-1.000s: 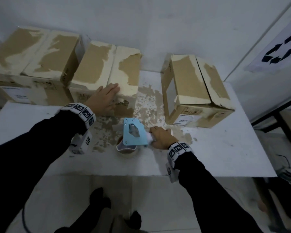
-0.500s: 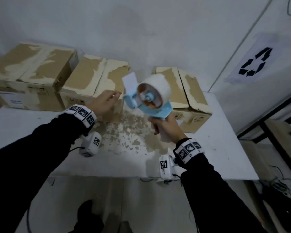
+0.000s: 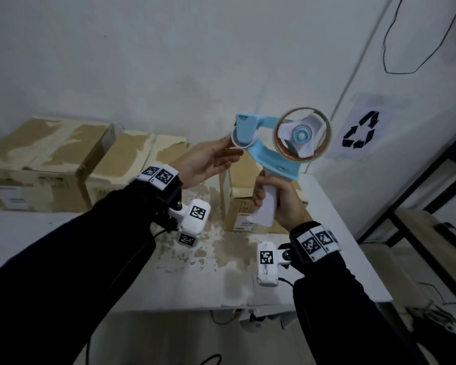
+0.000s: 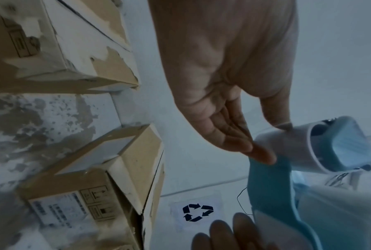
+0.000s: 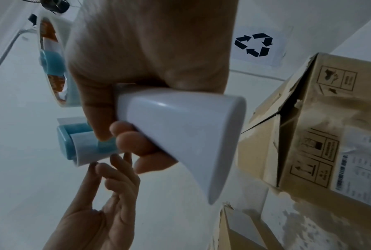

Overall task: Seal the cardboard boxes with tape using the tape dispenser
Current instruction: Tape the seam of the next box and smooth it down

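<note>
The right hand (image 3: 279, 204) is gripping the white handle of the tape dispenser (image 3: 271, 143), raised above the table (image 3: 327, 259). The left hand (image 3: 206, 162), fingers straight, is touching its roller end. Three cardboard boxes (image 3: 132, 164) are sitting closed along the table's back edge.

The head view looks forward and down over both arms at the table (image 3: 327, 259) and wall. Each wrist view looks up close along its hand (very near). All three share the dispenser (image 3: 267, 154) and recycling sign (image 3: 359, 130).
</note>
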